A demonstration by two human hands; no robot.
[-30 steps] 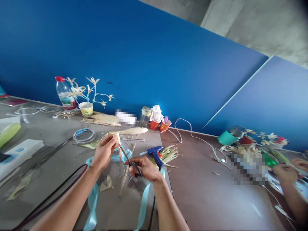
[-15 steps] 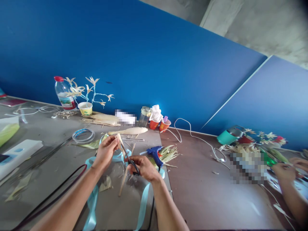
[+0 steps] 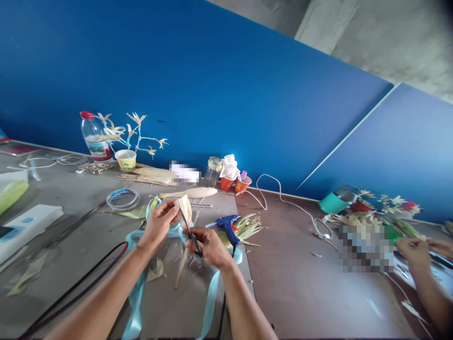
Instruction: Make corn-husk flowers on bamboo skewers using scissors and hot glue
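My left hand (image 3: 159, 224) pinches a pale strip of dried corn husk (image 3: 184, 206) and holds it upright above the grey table (image 3: 85, 226). In my right hand (image 3: 209, 245) are small black scissors (image 3: 189, 229), fingers closed through the handles, with the blades raised against the husk's lower edge. A light blue ribbon (image 3: 136, 293) runs under both forearms. Beside my right hand lies a blue glue gun (image 3: 228, 225), and a thin wooden stick (image 3: 182, 267) rests on the table under the scissors.
Along the blue wall stand a water bottle (image 3: 92, 137), a cup holding a husk-flower branch (image 3: 126, 159), a jar (image 3: 213, 171) and red cups (image 3: 235, 183). A white cable (image 3: 283, 200) crosses the brown table. Another person's hands (image 3: 419, 250) work at the right among husk flowers.
My left hand turned the husk piece so its broad face now shows, and lifted it slightly. The scissors in my right hand swung more upright against it. The other person's hands shifted a little.
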